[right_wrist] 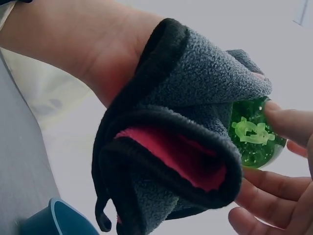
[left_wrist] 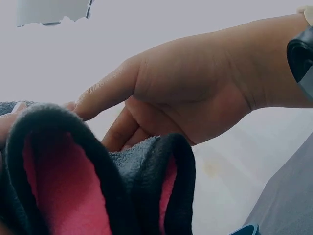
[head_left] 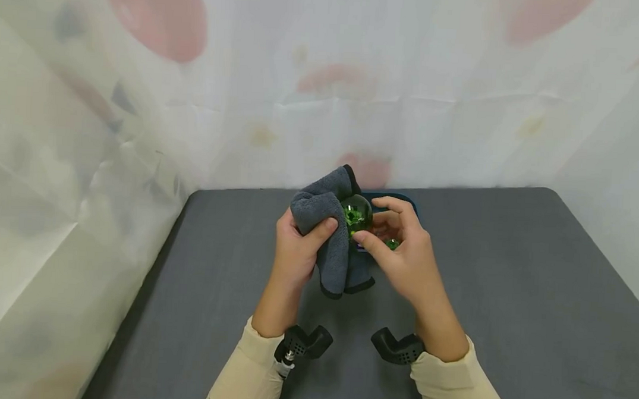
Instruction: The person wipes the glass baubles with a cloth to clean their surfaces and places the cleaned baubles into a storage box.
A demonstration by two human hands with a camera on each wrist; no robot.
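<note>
My left hand [head_left: 296,246] grips a grey fleece cloth [head_left: 331,236] with a black edge and a pink inner side [right_wrist: 181,152], pressing it against a green glass ball [head_left: 356,215]. My right hand [head_left: 398,244] holds that ball [right_wrist: 254,134] between thumb and fingertips [right_wrist: 288,122]. The ball is clear green with a pale shape inside. In the left wrist view the cloth [left_wrist: 98,186] fills the lower frame and the right hand [left_wrist: 195,93] reaches in above it. Both hands are raised over the dark grey table [head_left: 508,291].
A dark blue tray or dish [head_left: 405,198] lies on the table just behind the hands, its rim [right_wrist: 58,215] also low in the right wrist view. A pale patterned curtain [head_left: 140,126] closes off the back and left side. Wrist camera mounts [head_left: 302,341] sit below both wrists.
</note>
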